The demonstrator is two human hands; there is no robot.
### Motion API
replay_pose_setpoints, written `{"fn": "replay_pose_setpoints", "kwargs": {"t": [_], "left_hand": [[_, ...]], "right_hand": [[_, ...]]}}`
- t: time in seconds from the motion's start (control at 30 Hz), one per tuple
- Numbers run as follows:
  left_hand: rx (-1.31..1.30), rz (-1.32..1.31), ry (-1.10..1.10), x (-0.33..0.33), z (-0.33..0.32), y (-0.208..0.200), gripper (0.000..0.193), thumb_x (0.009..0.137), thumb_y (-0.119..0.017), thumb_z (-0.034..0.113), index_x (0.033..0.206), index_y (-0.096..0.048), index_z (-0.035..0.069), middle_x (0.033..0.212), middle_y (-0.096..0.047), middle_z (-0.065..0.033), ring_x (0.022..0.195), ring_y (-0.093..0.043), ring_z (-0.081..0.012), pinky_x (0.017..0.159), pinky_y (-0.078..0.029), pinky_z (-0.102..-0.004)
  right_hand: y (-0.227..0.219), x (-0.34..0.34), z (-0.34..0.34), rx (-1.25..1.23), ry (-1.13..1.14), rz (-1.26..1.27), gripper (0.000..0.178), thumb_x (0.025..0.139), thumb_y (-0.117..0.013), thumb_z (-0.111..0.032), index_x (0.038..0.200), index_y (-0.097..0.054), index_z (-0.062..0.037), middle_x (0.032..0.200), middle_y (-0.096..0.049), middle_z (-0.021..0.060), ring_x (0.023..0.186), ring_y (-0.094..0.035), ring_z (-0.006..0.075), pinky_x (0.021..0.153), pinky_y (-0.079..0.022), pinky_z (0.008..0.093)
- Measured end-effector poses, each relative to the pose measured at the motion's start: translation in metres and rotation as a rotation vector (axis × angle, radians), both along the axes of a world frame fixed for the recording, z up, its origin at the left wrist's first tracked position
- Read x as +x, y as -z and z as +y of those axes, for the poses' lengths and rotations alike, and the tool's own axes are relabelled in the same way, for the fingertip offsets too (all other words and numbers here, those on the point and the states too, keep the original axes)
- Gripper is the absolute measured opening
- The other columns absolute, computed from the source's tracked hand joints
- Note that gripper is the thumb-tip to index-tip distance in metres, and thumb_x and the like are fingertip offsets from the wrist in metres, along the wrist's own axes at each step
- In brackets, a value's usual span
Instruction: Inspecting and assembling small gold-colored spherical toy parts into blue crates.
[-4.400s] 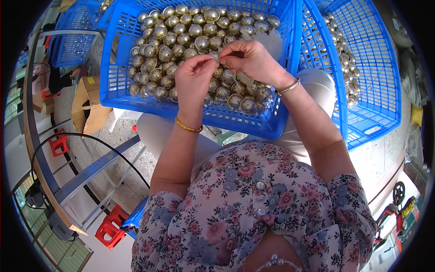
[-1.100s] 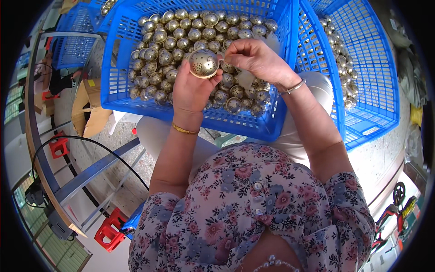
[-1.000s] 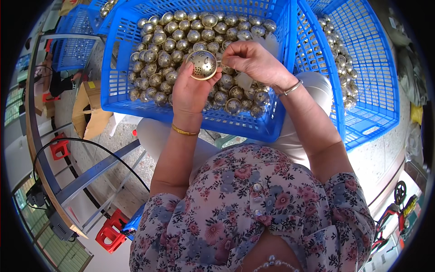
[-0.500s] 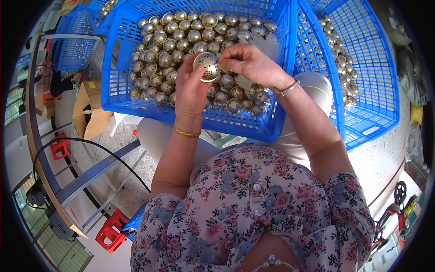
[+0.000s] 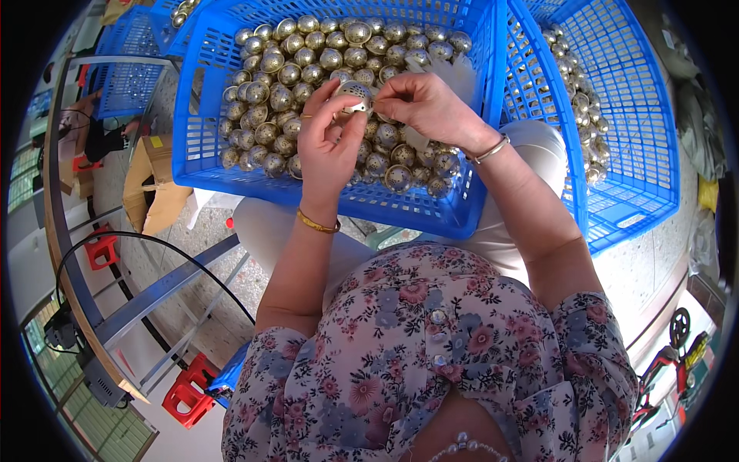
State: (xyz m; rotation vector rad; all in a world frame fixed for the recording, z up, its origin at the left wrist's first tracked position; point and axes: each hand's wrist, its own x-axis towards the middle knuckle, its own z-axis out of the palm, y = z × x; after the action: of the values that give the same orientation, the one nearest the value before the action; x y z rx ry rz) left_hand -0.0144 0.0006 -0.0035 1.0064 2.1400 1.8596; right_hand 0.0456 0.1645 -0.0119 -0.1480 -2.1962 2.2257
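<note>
My left hand [image 5: 329, 146] grips a perforated, gold-coloured metal ball [image 5: 355, 90] with a flared rim. Its thumb and fingers close round the ball, whose rim is turned partly toward me. Just to the right, my right hand [image 5: 431, 109] pinches thumb and forefinger together close beside the ball's edge. Whatever is between those fingertips is too small to make out. Both hands hover over a large blue plastic basket [image 5: 331, 202] filled with similar balls [image 5: 281, 98]. Crumpled translucent plastic [image 5: 454, 77] lies among them at the basket's right side.
A second blue basket [image 5: 627, 154] with more balls stands at the right. To the left are a metal frame [image 5: 165, 289], an opened cardboard box [image 5: 163, 192] and red stools [image 5: 187, 393]. My knees flank the near side of the full basket.
My left hand has turned the ball, tipping its rim toward me, and its fingers have shifted round it. The right hand keeps its pinch in nearly the same place.
</note>
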Motion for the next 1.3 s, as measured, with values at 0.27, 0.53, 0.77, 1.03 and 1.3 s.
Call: {"fn": "replay_pose_setpoints", "kwargs": {"t": [0.27,0.53,0.77,1.03,1.3], "left_hand": [[-0.218,0.288,-0.094,0.000,0.002,0.001,0.011,0.073,-0.064,0.000,0.084,-0.064,0.003,0.112,-0.052,-0.0106,0.076,-0.057,-0.0129,0.065,-0.047,-0.0246],[-0.127,0.046,-0.161,-0.006,0.002,0.012,0.003,0.078,-0.059,0.002,0.080,-0.059,-0.001,0.107,-0.052,-0.0081,0.079,-0.055,-0.0128,0.069,-0.046,-0.0244],[-0.107,-0.136,-0.250,-0.017,-0.013,0.038,0.007,0.079,-0.057,0.001,0.086,-0.056,0.000,0.102,-0.054,-0.0076,0.087,-0.053,-0.0144,0.075,-0.045,-0.0250],[-0.170,-0.212,-0.165,-0.010,-0.014,0.035,0.010,0.079,-0.057,0.002,0.089,-0.057,-0.001,0.098,-0.057,-0.0078,0.088,-0.055,-0.0140,0.076,-0.046,-0.0254],[0.235,-0.639,0.040,0.000,-0.012,0.026,0.040,0.080,-0.053,-0.001,0.119,-0.044,-0.002,0.096,-0.060,-0.0108,0.087,-0.057,-0.0140,0.073,-0.046,-0.0237]], "right_hand": [[0.008,-0.001,-0.007,-0.031,0.039,0.010,0.010,0.080,-0.058,-0.008,0.080,-0.062,0.0009,0.067,-0.056,-0.0016,0.063,-0.046,0.0031,0.056,-0.040,0.0197],[0.006,-0.001,-0.012,-0.192,-0.057,-0.106,0.014,0.083,-0.056,-0.010,0.090,-0.062,0.0011,0.072,-0.055,-0.0021,0.066,-0.046,0.0039,0.056,-0.039,0.0179],[0.032,-0.013,-0.014,0.099,-0.036,-0.213,0.022,0.080,-0.058,-0.013,0.097,-0.061,0.0001,0.073,-0.061,0.0013,0.066,-0.054,0.0073,0.057,-0.045,0.0240],[0.048,-0.017,-0.032,0.513,-0.055,0.030,0.020,0.076,-0.061,-0.013,0.095,-0.063,-0.0050,0.073,-0.062,0.0072,0.064,-0.056,0.0099,0.061,-0.046,0.0258],[0.031,-0.026,-0.022,-0.272,-0.148,-0.097,0.016,0.087,-0.056,-0.015,0.089,-0.065,-0.0024,0.066,-0.058,-0.0012,0.053,-0.046,0.0031,0.048,-0.039,0.0184]]}}
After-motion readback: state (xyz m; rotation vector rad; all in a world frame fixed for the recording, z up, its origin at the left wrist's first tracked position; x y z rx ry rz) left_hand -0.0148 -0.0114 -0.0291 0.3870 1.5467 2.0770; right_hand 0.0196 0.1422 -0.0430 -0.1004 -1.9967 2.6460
